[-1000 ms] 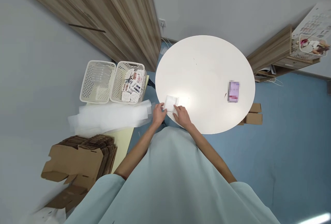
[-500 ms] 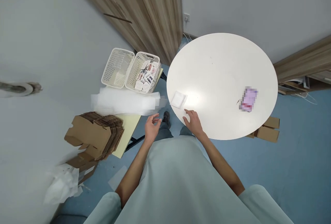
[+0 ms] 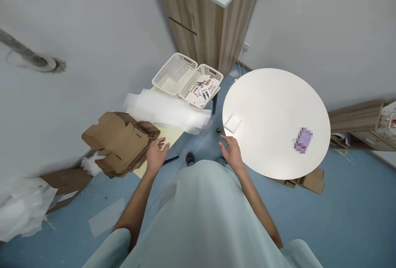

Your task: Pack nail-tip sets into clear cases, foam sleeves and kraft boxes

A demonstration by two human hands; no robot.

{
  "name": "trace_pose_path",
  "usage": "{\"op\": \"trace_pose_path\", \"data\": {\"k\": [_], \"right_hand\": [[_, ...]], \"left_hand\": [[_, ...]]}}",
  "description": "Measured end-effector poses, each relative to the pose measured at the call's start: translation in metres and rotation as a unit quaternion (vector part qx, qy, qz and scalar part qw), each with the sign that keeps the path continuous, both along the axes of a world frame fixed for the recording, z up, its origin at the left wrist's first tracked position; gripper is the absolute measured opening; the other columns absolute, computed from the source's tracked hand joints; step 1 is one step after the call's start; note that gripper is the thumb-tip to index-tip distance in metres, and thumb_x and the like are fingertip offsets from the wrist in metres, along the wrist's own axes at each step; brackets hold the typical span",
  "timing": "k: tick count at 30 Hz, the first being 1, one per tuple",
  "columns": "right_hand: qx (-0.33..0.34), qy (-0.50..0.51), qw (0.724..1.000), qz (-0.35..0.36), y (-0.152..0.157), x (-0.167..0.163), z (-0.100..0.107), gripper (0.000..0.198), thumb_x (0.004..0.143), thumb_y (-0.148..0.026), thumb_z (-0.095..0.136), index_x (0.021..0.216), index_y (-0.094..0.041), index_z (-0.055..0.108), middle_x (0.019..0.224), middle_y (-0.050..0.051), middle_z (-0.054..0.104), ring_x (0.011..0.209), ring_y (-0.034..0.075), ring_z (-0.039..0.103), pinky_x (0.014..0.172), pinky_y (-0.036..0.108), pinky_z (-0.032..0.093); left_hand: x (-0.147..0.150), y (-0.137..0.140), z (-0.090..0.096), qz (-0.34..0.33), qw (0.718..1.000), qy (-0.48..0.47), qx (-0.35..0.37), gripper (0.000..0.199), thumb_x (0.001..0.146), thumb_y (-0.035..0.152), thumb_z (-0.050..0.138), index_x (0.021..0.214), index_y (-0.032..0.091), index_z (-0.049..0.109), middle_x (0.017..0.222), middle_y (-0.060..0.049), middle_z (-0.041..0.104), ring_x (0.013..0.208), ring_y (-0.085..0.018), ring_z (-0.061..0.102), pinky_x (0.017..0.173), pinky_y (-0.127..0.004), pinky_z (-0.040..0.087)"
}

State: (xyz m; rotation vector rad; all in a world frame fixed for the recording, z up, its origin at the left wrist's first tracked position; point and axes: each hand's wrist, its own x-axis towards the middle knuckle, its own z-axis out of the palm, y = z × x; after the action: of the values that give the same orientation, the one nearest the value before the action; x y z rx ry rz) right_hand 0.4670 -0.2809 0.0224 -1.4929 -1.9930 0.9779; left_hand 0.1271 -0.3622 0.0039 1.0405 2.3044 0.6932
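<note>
My left hand (image 3: 156, 154) hovers with its fingers apart and holds nothing. It is nearest to the right side of a stack of flat brown cardboard boxes (image 3: 120, 142) on a pale yellow table (image 3: 173, 136). Behind the boxes lies a pile of translucent white sheets (image 3: 163, 109). My right hand (image 3: 231, 151), also spread and holding nothing, is in the air by the left edge of a round white table (image 3: 275, 98). Just beyond its fingers, a small white wrapped packet (image 3: 232, 123) lies on that table.
Two white plastic baskets stand behind the sheets: one with clear plastic pieces (image 3: 177, 69), the other with printed cards (image 3: 202, 88). A blurred purple item (image 3: 303, 140) lies on the round table. More cardboard (image 3: 312, 180) sits beneath it. White plastic wrapping (image 3: 23, 208) is at lower left.
My view has turned left, so the tables appear shifted rightwards. My left hand has moved left towards the cardboard stack and opened wider. My right hand stays near the round table's edge.
</note>
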Motion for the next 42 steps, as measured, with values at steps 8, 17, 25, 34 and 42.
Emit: {"op": "trace_pose_path", "data": {"k": [8, 17, 25, 34, 42], "right_hand": [[0.006, -0.078, 0.993, 0.086, -0.038, -0.086, 0.01, 0.037, 0.108, -0.037, 0.049, 0.139, -0.025, 0.067, 0.126, 0.013, 0.07, 0.117, 0.03, 0.064, 0.094, 0.044, 0.06], [0.007, -0.113, 0.975, 0.19, -0.058, -0.195, 0.019, 0.034, 0.109, -0.034, 0.052, 0.137, -0.025, 0.07, 0.128, 0.011, 0.071, 0.123, 0.03, 0.062, 0.106, 0.047, 0.055], [0.057, -0.203, 0.884, 0.416, -0.065, -0.316, -0.004, 0.04, 0.104, -0.021, 0.06, 0.143, -0.02, 0.062, 0.159, 0.01, 0.056, 0.132, 0.028, 0.058, 0.114, 0.045, 0.051], [0.005, -0.371, 0.812, 0.45, -0.066, -0.367, -0.037, 0.034, 0.1, -0.013, 0.056, 0.134, -0.012, 0.063, 0.149, 0.018, 0.061, 0.129, 0.03, 0.063, 0.101, 0.042, 0.059], [-0.06, -0.394, 0.799, 0.45, -0.067, -0.376, -0.036, 0.041, 0.089, -0.007, 0.069, 0.13, -0.013, 0.067, 0.15, 0.022, 0.061, 0.115, 0.033, 0.075, 0.088, 0.044, 0.066]], "left_hand": [[-0.134, -0.063, -0.042, -0.047, 0.984, 0.127, -0.116, 0.038, 0.09, 0.041, 0.061, 0.119, 0.018, 0.07, 0.128, -0.021, 0.07, 0.124, -0.041, 0.066, 0.106, -0.054, 0.053], [-0.16, -0.077, -0.051, -0.121, 0.982, 0.105, -0.101, 0.042, 0.103, 0.031, 0.038, 0.116, 0.017, 0.075, 0.115, -0.021, 0.074, 0.106, -0.038, 0.072, 0.096, -0.049, 0.055], [-0.167, -0.07, -0.056, -0.138, 0.974, 0.135, -0.115, 0.039, 0.103, 0.025, 0.039, 0.116, 0.012, 0.074, 0.11, -0.023, 0.074, 0.097, -0.036, 0.074, 0.086, -0.043, 0.056], [-0.171, -0.081, -0.063, -0.167, 0.975, 0.119, -0.085, 0.042, 0.102, 0.021, 0.041, 0.126, 0.014, 0.075, 0.116, -0.017, 0.071, 0.107, -0.031, 0.067, 0.09, -0.038, 0.053], [-0.177, -0.087, -0.033, -0.134, 0.983, 0.116, 0.038, 0.039, 0.1, 0.023, 0.047, 0.121, 0.017, 0.078, 0.111, -0.012, 0.073, 0.101, -0.027, 0.068, 0.09, -0.036, 0.054]]}}
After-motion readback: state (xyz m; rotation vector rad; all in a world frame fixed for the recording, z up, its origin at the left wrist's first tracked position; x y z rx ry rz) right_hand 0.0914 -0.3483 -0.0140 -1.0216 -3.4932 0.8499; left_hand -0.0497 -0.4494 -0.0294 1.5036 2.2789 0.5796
